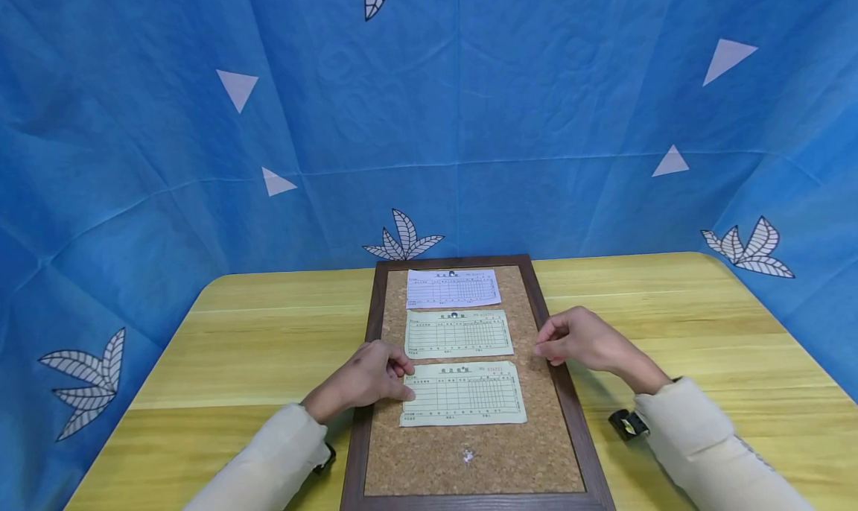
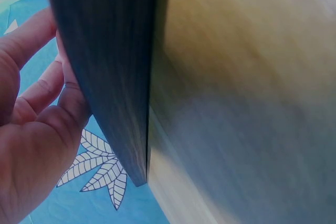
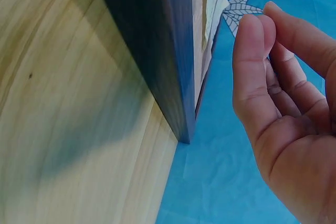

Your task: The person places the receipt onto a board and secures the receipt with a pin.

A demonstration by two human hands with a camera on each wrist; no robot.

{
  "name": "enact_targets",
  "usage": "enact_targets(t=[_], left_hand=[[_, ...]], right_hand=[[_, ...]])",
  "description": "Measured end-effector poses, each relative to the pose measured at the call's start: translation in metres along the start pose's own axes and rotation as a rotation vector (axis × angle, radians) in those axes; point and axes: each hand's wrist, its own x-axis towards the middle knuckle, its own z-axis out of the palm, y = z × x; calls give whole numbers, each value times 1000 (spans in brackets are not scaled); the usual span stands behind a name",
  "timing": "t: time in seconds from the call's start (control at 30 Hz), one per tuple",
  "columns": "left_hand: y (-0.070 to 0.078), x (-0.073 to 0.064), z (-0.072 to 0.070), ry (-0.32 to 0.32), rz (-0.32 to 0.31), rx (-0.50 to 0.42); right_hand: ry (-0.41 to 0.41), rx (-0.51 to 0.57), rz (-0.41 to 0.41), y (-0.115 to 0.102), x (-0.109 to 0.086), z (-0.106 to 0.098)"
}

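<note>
A framed cork board (image 1: 415, 466) lies on the table and bears three printed receipt slips. The upper one is a pale lilac slip (image 1: 429, 295), and a pale green slip (image 1: 436, 340) lies below it; each has a pushpin at its top edge. Lowest is another pale green slip (image 1: 442, 407). My left hand (image 1: 365, 377) rests at its left edge, thumb and fingers spread and touching it. Over the board's right side hovers my right hand (image 1: 583, 340), thumb and index fingertips together. Whether something small sits between those fingertips cannot be seen.
A small whitish cluster (image 1: 468, 456) lies on the cork below the lowest slip. Around the board spreads a wood-grain table (image 1: 268, 325). A blue patterned cloth (image 1: 429, 124) hangs behind it. Dark straps with devices sit at both wrists.
</note>
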Motion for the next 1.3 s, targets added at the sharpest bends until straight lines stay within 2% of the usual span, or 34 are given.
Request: enact_targets(t=[0.33, 0.83, 1.3], left_hand=[[1, 0, 0, 0, -1, 7], [1, -1, -1, -4, 2, 10], [3, -2, -1, -5, 2, 4]], right_hand=[[-32, 57, -34, -7, 6, 8], [-75, 128, -2, -15, 14, 17], [-130, 186, -12, -21, 18, 24]])
